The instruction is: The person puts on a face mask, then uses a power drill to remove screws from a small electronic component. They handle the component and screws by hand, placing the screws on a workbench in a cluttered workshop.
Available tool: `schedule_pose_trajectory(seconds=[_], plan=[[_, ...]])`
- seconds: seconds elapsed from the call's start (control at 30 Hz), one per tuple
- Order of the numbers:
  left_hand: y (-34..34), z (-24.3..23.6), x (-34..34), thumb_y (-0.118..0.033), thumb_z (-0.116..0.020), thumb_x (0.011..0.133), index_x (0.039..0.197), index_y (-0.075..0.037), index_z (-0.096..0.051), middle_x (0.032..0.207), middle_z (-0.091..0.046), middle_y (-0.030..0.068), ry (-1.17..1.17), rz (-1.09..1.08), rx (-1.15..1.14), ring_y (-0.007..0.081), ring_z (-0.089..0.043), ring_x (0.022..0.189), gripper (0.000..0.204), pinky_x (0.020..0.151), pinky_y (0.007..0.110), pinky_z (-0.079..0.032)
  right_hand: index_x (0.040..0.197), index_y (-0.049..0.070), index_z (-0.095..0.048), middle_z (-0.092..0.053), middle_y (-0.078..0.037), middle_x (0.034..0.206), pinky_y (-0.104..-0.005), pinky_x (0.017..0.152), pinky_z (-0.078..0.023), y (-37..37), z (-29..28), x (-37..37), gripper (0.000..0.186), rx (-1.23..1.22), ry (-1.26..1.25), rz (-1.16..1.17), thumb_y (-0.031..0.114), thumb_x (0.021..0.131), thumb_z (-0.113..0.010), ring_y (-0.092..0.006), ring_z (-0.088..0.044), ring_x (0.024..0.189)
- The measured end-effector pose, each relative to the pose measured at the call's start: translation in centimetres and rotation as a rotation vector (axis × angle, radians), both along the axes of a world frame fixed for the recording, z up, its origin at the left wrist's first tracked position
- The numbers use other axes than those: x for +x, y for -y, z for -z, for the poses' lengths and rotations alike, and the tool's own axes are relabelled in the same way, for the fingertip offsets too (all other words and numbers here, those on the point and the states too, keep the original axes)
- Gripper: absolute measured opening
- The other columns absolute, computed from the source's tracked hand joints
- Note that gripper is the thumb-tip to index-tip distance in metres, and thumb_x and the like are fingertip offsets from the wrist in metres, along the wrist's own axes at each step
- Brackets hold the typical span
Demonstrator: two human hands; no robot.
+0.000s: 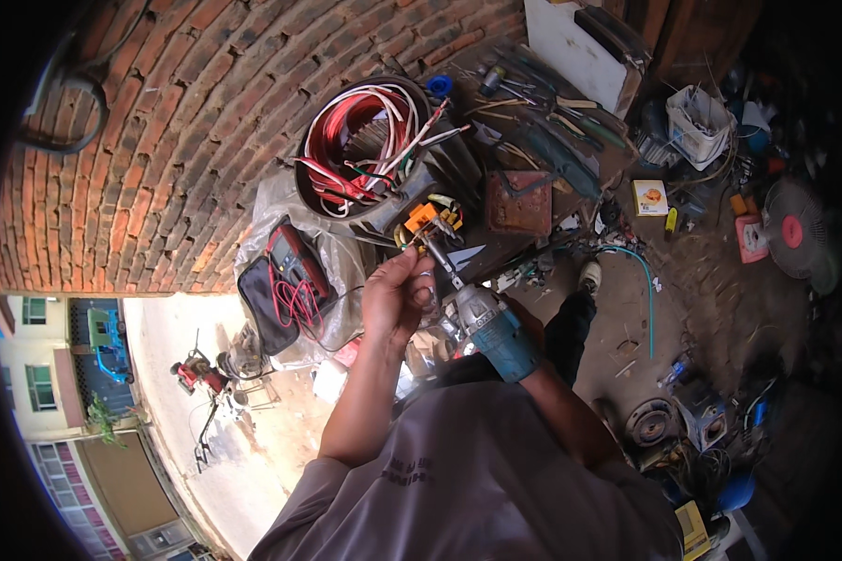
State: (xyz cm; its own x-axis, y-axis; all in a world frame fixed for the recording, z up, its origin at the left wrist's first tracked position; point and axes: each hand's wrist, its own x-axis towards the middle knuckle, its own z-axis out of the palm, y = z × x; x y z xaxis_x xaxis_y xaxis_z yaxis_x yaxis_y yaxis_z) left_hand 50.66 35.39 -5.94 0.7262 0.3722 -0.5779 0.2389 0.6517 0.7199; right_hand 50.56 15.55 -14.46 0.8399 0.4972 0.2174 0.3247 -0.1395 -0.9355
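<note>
My left hand (393,290) is raised with its fingers closed at the tip of a long socket bit (440,252); what it pinches there is too small to make out. My right hand (528,318), mostly hidden behind a teal-and-silver power driver (496,338), grips that tool, with the bit pointing up toward my left fingers. Just beyond sit yellow-orange plastic parts (424,217) below a black container (389,213) of coiled red and white wire (346,140). Left of my hand lies a red-and-black meter (293,257) with red leads on plastic sheeting.
Pliers and other tools (561,122) and a rusty tray (519,208) cover the dark bench. A brick wall (140,140) rises at left, above sunlit pavement holding a red machine (201,374). A fan (791,229), scrap parts (702,411) and a white bucket (697,126) crowd the right. My shoe (589,276) shows below.
</note>
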Motion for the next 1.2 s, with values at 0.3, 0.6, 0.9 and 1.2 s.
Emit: schedule_pose_trajectory(seconds=[0.3,0.6,0.9,1.2], plan=[[0.4,1.2,0.6,-0.013,-0.058,0.093,0.095,0.001,-0.063,0.077,-0.069,0.0134,0.095,-0.113,0.082,0.0161,-0.063,0.061,0.015,0.055,0.023,-0.051,0.107,0.006,-0.066,-0.068,-0.009,0.101,-0.0318,0.078,-0.055,-0.2,-0.4,0.3,0.037,-0.060,0.255,0.072,0.020,0.074,-0.075,-0.0232,-0.067,0.091],[0.8,0.6,0.4,-0.013,-0.061,0.091,0.093,0.001,-0.064,0.076,-0.068,0.0106,0.116,-0.126,0.096,0.0158,-0.064,0.062,0.014,0.057,0.024,-0.053,0.104,0.008,-0.067,-0.067,-0.007,0.095,-0.0317,0.074,-0.053,-0.5,-0.3,0.2,0.028,0.101,0.200,0.092,0.015,0.078,-0.073,-0.0212,-0.066,0.086],[1.0,0.3,0.4,-0.013,-0.061,0.092,0.093,0.001,-0.064,0.076,-0.068,0.0099,0.110,-0.124,0.111,0.0159,-0.065,0.062,0.014,0.057,0.024,-0.054,0.104,0.006,-0.066,-0.067,-0.009,0.096,-0.0322,0.078,-0.053,-0.4,0.9,-0.1,0.030,0.128,0.135,0.062,0.013,0.077,-0.075,-0.0223,-0.066,0.089],[0.9,0.5,0.3,-0.013,-0.061,0.093,0.091,0.000,-0.065,0.077,-0.069,0.0103,0.129,-0.108,0.104,0.0156,-0.066,0.064,0.014,0.058,0.024,-0.054,0.110,0.005,-0.062,-0.065,-0.010,0.102,-0.0329,0.080,-0.053,-0.3,0.8,0.0,0.035,0.132,0.134,0.049,0.012,0.078,-0.074,-0.0232,-0.065,0.094]])
